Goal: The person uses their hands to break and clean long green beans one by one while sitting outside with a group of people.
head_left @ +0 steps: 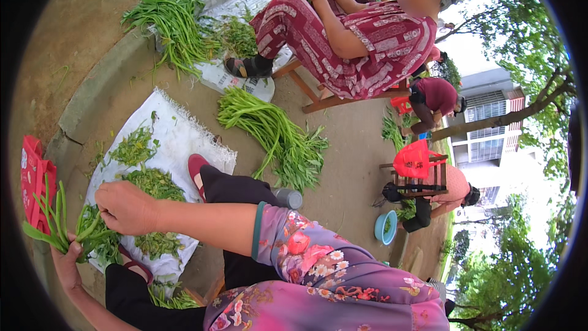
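Observation:
My left hand [68,262], at the lower left, is closed round a small bunch of green leafy vegetable stems [60,217] whose thick ends stick up past the thumb. Beside it, to the right, my right hand [127,208] is closed with its back toward me. Leafy ends of the greens show just below its fingers, and what lies within the fist is hidden. Beneath my hands a white woven sack [190,132] lies spread on the ground. Loose torn leaves [156,187] are heaped on it between my red shoes.
A red bag [35,178] lies left of my hands. Beyond the sack are a pile of long-stemmed greens [269,129] and a grey cylinder [288,198]. A seated person [361,49] handles greens near another pile [168,21]. A blue basin [385,227] stands right.

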`<move>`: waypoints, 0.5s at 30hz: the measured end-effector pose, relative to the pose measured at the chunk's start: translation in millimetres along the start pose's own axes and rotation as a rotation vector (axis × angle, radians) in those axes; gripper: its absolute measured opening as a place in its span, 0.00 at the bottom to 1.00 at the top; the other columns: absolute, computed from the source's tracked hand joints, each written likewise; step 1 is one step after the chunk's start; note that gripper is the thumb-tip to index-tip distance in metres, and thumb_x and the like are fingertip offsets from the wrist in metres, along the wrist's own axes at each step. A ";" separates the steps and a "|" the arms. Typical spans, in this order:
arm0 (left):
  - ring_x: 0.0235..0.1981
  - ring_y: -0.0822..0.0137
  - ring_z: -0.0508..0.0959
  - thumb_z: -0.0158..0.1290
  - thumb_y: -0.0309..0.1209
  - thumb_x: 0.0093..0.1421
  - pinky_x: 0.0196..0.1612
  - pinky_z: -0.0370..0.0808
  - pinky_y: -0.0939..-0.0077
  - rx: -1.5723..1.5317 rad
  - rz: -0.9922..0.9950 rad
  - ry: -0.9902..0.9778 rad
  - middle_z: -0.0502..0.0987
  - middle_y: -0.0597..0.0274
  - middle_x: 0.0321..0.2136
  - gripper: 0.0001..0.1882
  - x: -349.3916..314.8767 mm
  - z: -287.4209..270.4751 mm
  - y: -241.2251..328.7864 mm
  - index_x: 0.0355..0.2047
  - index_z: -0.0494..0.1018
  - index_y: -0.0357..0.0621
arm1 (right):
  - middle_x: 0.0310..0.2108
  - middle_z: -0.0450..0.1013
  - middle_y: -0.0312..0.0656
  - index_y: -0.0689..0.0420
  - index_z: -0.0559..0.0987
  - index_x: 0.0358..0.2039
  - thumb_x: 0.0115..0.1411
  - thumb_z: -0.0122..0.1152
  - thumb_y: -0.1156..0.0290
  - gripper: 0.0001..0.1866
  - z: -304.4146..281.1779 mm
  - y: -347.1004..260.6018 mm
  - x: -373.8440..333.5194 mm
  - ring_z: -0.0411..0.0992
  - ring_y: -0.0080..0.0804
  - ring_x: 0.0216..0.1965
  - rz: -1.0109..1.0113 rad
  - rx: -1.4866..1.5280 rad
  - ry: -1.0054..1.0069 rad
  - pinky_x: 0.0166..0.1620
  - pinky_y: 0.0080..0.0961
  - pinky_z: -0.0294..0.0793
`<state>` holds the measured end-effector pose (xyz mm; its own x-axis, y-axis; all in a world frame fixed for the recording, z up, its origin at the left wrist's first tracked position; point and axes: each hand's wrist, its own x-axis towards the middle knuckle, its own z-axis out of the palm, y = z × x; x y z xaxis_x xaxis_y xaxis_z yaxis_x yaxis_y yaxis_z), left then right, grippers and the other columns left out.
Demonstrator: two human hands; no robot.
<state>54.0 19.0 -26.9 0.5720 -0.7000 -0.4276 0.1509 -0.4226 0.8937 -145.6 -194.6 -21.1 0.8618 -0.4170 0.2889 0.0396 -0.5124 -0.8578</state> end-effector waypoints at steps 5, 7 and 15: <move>0.28 0.76 0.68 0.60 0.30 0.47 0.32 0.66 0.82 0.020 -0.005 -0.002 0.69 0.70 0.29 0.19 -3.2 2.2 6.2 0.38 0.68 0.43 | 0.21 0.66 0.50 0.61 0.67 0.18 0.43 0.55 0.76 0.06 11.4 1.9 3.0 0.67 0.53 0.27 0.045 -0.041 0.094 0.31 0.43 0.66; 0.30 0.74 0.71 0.60 0.27 0.46 0.35 0.68 0.80 0.042 -0.031 -0.020 0.71 0.68 0.30 0.19 -3.1 8.2 17.4 0.39 0.68 0.42 | 0.20 0.65 0.50 0.60 0.67 0.18 0.43 0.55 0.76 0.05 11.4 6.7 4.3 0.67 0.53 0.26 0.068 -0.035 0.113 0.30 0.43 0.66; 0.28 0.75 0.74 0.66 0.26 0.43 0.33 0.70 0.81 -0.018 -0.042 -0.040 0.76 0.68 0.27 0.17 -8.1 37.3 43.9 0.33 0.74 0.39 | 0.18 0.67 0.47 0.61 0.68 0.17 0.44 0.57 0.77 0.07 4.4 -4.6 13.2 0.67 0.46 0.21 0.130 -0.075 0.178 0.25 0.35 0.66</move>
<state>25.9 -15.3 10.7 0.5323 -0.7041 -0.4700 0.1894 -0.4420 0.8768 -132.1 -194.5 -15.2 0.7541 -0.6055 0.2543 -0.1089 -0.4972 -0.8608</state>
